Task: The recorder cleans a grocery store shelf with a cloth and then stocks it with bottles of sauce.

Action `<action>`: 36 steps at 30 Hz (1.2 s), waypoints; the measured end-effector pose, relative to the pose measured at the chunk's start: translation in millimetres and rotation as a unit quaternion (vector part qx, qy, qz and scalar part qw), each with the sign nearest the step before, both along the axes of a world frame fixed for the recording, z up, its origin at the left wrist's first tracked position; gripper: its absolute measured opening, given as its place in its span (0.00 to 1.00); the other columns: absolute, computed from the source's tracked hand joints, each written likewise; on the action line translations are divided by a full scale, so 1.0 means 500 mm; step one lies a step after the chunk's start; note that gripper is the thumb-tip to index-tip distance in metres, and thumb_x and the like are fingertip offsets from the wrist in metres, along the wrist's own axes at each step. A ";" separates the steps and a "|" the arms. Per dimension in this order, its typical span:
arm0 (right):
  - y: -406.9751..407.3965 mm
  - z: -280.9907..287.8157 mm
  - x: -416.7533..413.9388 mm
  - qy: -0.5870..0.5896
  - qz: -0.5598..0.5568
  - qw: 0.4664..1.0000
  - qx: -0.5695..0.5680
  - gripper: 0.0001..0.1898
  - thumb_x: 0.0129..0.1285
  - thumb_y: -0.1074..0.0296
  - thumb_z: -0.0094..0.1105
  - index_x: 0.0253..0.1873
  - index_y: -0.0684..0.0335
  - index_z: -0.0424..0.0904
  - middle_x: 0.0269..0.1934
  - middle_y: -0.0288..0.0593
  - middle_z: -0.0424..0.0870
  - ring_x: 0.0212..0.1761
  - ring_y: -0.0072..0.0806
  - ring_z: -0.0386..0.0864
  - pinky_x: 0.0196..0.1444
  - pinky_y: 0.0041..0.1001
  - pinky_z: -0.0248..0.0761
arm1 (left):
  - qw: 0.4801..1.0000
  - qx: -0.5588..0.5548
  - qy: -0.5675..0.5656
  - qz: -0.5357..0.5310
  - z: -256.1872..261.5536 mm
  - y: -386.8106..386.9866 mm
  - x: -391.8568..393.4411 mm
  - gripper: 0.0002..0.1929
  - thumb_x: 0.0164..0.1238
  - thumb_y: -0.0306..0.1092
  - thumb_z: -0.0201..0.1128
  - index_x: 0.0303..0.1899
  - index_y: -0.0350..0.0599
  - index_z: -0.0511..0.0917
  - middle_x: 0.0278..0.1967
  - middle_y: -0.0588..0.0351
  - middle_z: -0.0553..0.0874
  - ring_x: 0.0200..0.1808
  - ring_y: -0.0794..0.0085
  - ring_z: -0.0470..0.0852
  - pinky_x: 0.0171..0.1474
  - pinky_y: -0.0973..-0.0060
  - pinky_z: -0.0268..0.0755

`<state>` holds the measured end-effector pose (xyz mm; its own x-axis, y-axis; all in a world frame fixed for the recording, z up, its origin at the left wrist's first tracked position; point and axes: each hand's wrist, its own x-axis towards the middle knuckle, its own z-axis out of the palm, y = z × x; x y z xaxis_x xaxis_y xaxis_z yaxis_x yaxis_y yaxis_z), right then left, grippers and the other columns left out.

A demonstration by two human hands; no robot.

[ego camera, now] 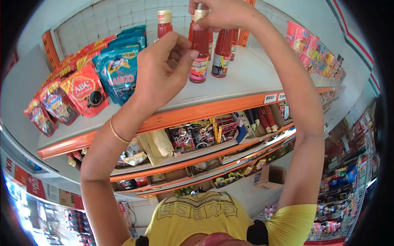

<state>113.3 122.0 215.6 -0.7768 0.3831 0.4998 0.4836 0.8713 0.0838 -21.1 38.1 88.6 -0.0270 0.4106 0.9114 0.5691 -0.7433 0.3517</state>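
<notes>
On the top shelf, my right hand (226, 13) has its thumb and fingers closed around the pale cap of a red sauce bottle (199, 46), which stands upright near the shelf's front. My left hand (167, 69) is raised just left of that bottle, its fingers curled and apart from the thumb, with nothing seen in it; whether a fingertip touches the bottle cannot be told. A second sauce bottle (220, 57) with a dark label stands to the right. Another bottle (164, 23) shows behind my left hand. More bottles stand partly hidden behind the front ones.
Teal pouches (118, 72) and red soy sauce pouches (86, 92) stand in rows at the left. Pink noodle packs (303, 40) are at the right. An orange shelf edge (197, 109) runs across the front. Lower shelves hold coffee sachets (181, 138); an open cardboard box (271, 176) lies below.
</notes>
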 end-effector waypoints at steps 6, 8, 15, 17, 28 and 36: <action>-0.017 0.033 0.010 -0.017 -0.005 0.999 0.037 0.19 0.52 0.54 0.67 0.41 0.65 0.80 0.36 0.53 0.83 0.42 0.45 0.81 0.43 0.37 0.73 | 0.941 -0.185 0.267 0.094 -0.008 -0.017 0.004 0.12 0.61 0.38 0.62 0.37 0.39 0.78 0.25 0.46 0.82 0.28 0.53 0.82 0.31 0.61 0.73; -0.011 0.051 0.001 0.041 -0.076 0.996 0.030 0.20 0.54 0.50 0.64 0.38 0.63 0.82 0.35 0.53 0.84 0.41 0.44 0.81 0.43 0.36 0.74 | 0.932 -0.183 0.300 0.088 -0.012 -0.016 0.013 0.13 0.61 0.39 0.64 0.40 0.39 0.78 0.25 0.46 0.82 0.27 0.58 0.82 0.30 0.65 0.72; 0.050 0.083 -0.071 -0.162 -0.149 0.972 -0.084 0.24 0.59 0.50 0.61 0.45 0.70 0.81 0.36 0.52 0.85 0.35 0.38 0.83 0.38 0.35 0.76 | 0.891 -0.219 0.385 0.096 -0.015 -0.013 0.011 0.21 0.62 0.46 0.63 0.48 0.39 0.78 0.35 0.45 0.83 0.34 0.57 0.82 0.36 0.64 0.73; 0.067 0.063 -0.089 -0.167 -0.145 0.969 -0.111 0.24 0.59 0.52 0.61 0.46 0.73 0.80 0.35 0.52 0.84 0.33 0.37 0.83 0.34 0.34 0.77 | 0.889 -0.233 0.381 0.104 -0.012 -0.015 0.012 0.22 0.62 0.47 0.62 0.49 0.38 0.77 0.37 0.44 0.83 0.35 0.56 0.82 0.37 0.64 0.73; 0.090 0.065 -0.102 -0.133 -0.093 0.984 -0.076 0.15 0.52 0.61 0.66 0.38 0.70 0.84 0.32 0.50 0.84 0.30 0.35 0.81 0.31 0.33 0.75 | 0.858 -0.267 0.421 0.124 -0.018 0.001 0.012 0.37 0.66 0.62 0.50 0.61 0.34 0.66 0.47 0.36 0.78 0.46 0.49 0.81 0.46 0.59 0.75; 0.112 0.054 -0.117 -0.100 -0.069 0.985 -0.123 0.11 0.51 0.66 0.65 0.34 0.71 0.83 0.27 0.48 0.83 0.25 0.33 0.81 0.26 0.30 0.74 | 0.872 -0.257 0.396 0.130 -0.024 0.005 0.013 0.37 0.65 0.62 0.50 0.59 0.32 0.67 0.45 0.35 0.79 0.45 0.47 0.81 0.46 0.58 0.76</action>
